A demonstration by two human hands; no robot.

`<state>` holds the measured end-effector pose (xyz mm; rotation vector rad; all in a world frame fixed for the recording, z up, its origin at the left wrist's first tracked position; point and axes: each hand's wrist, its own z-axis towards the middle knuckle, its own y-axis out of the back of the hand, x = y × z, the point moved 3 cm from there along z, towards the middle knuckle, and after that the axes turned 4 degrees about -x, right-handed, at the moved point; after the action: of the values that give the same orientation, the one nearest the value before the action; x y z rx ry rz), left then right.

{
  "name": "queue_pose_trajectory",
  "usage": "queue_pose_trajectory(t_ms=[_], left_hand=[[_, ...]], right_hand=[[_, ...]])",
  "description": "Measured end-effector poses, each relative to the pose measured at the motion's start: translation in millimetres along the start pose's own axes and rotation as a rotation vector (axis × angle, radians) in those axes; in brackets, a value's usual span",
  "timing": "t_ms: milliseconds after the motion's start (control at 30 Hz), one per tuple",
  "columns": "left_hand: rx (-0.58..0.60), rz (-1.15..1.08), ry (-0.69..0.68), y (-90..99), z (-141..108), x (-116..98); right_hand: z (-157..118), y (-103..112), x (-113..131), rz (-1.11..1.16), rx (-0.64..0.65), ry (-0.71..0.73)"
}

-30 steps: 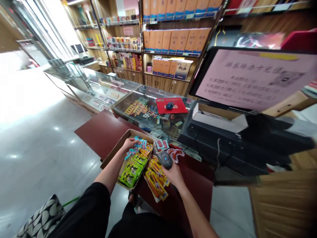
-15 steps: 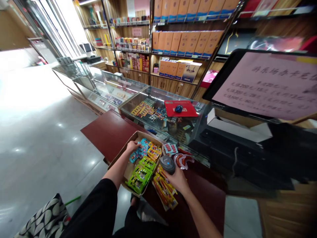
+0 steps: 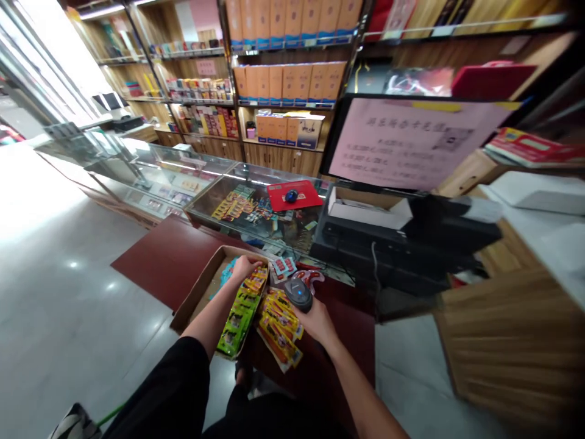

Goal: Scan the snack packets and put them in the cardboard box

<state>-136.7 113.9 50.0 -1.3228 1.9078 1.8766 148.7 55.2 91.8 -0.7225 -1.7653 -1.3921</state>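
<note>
In my right hand (image 3: 320, 324) is a dark grey barcode scanner (image 3: 299, 294) with a small blue light, my fingers wrapped round its handle. My left hand (image 3: 245, 267) reaches into a shallow cardboard box (image 3: 194, 291), with curled fingers at the yellow snack packets (image 3: 256, 280) in its far right corner. Whatever is between those fingers is hidden. Green snack packets (image 3: 235, 320) lie along the box's right side; blue packets (image 3: 227, 272) show partly behind my left wrist. Yellow sausage packets (image 3: 280, 329) lie beside the box, below the scanner.
The box rests on a dark red tabletop (image 3: 158, 259). Behind it stands a glass display counter (image 3: 205, 204) with a red mat (image 3: 311, 196) and mouse (image 3: 291, 196). Red-and-white packets (image 3: 283, 266) and a curved sausage pack (image 3: 311, 280) lie nearby. A sign-covered monitor (image 3: 388, 143) stands right.
My left hand has shifted from the blue packets to the yellow ones inside the box. My right hand keeps hold of the scanner. The view has turned to the right.
</note>
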Motion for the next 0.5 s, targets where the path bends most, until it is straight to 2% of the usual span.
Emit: queue_pose_trajectory(t_ms=[133, 233, 367, 500], left_hand=[[0.076, 0.044, -0.112, -60.2, -10, -45], [0.105, 0.095, -0.167, -97.1, -16, -63], [0.090, 0.212, -0.198, -130.5, -13, -69], [0.011, 0.444, -0.204, -152.1, -6, -67]], right_hand=[[-12, 32, -22, 0.013, -0.077, -0.060], [-22, 53, -43, 0.013, -0.133, -0.124], [-33, 74, -75, 0.009, -0.184, -0.213], [-43, 86, -107, 0.014, -0.217, -0.285]])
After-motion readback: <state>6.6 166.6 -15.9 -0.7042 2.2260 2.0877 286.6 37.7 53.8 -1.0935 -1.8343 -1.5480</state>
